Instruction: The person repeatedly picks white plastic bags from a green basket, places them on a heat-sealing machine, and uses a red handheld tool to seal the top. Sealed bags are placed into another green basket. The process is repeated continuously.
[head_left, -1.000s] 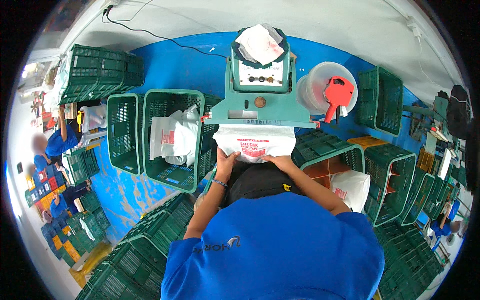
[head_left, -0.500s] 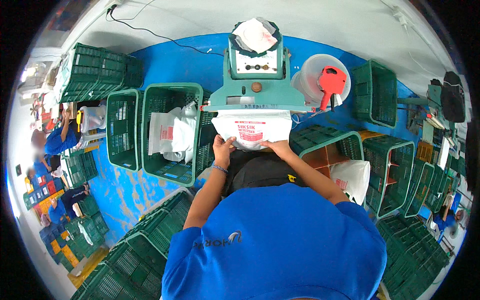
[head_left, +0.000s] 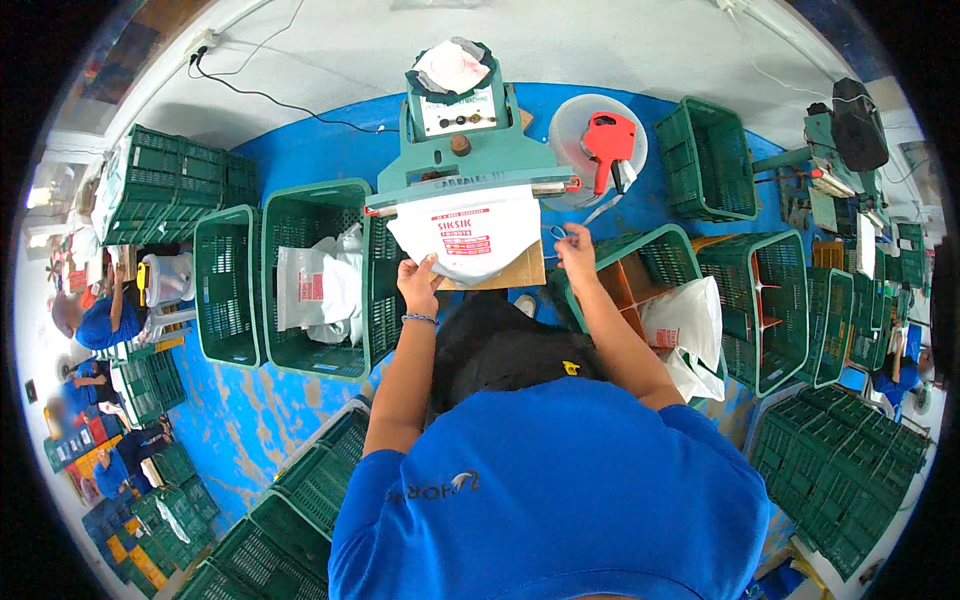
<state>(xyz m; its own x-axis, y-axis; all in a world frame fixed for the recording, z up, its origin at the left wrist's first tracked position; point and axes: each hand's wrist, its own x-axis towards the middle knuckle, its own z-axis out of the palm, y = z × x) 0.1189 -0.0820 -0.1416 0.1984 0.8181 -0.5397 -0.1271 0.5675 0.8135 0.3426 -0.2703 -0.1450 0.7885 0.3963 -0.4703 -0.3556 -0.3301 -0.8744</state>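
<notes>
A white plastic bag (head_left: 460, 236) with red print lies with its top edge at the long bar of a green heat sealing machine (head_left: 470, 160). Its lower left edge is pinched between the thumb and fingers of my left hand (head_left: 418, 284). My right hand (head_left: 577, 254) is off the bag, to its right, with thumb and forefinger apart beside a thin bluish cord (head_left: 557, 232). The cord hangs near the right end of the bar, and I see nothing in that hand. Beneath the bag, part of a brown board (head_left: 522, 268) shows.
Left of the machine, a green crate (head_left: 268, 215) holds white printed bags (head_left: 318, 290). Another white bag (head_left: 684, 325) hangs over a crate at right. A red label gun (head_left: 608, 150) rests on a round translucent tub (head_left: 570, 115). Stacked crates (head_left: 835, 465) and people stand farther off.
My right hand has let go of the bag's lower right edge and moved right and upward to beside the cord. The left hand still holds the bag. The whole view has shifted slightly.
</notes>
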